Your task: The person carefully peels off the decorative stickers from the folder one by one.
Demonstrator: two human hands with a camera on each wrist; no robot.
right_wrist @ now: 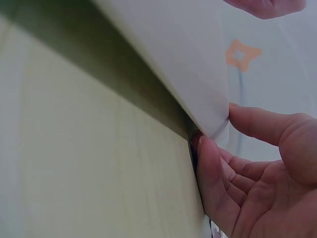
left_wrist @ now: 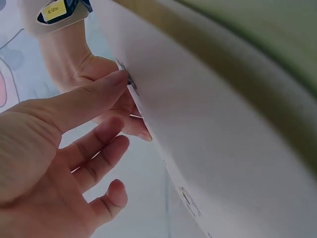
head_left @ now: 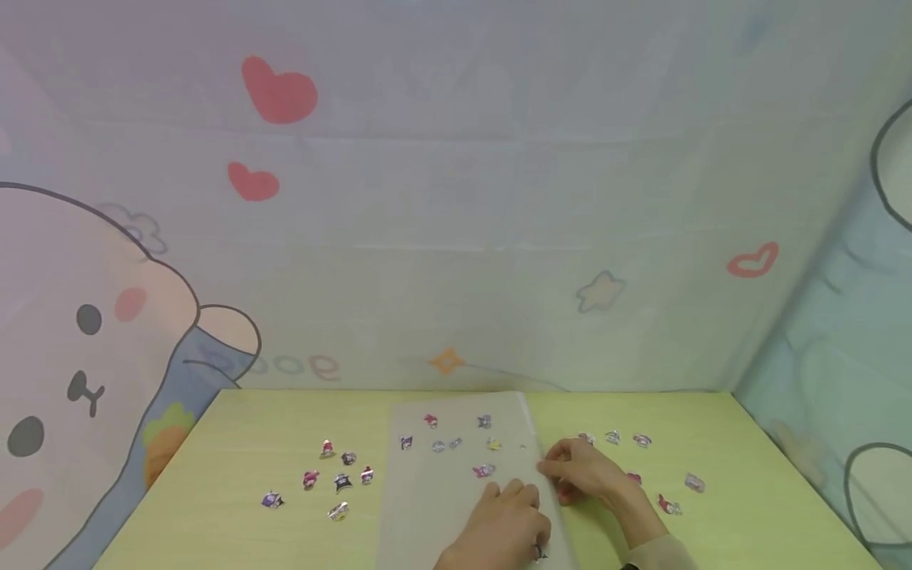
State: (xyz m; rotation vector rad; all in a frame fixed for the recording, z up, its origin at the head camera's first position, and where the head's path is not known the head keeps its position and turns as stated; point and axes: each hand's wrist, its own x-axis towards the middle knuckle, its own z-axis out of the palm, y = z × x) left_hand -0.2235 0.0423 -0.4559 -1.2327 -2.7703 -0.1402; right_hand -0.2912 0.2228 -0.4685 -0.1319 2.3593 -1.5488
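Observation:
A white sheet (head_left: 420, 518) lies on the yellow table, with several small cartoon stickers (head_left: 484, 470) on its upper part. My left hand (head_left: 502, 526) rests low on its right side, beside a dark sticker (head_left: 540, 552). In the left wrist view, the straight left thumb touches a dark sticker (left_wrist: 131, 82) near the sheet's edge, while the other fingers are relaxed. At the sheet's right edge, my right hand (head_left: 587, 475) pinches the border. The right wrist view shows the right thumb (right_wrist: 262, 123) on one side of the sheet (right_wrist: 198, 74) and a finger on the other.
Several loose stickers (head_left: 342, 481) are scattered on the table left of the sheet. More stickers (head_left: 642, 440) lie on the right, around the right hand and forearm. A printed cloth backdrop (head_left: 456, 198) hangs behind the table (head_left: 214, 443).

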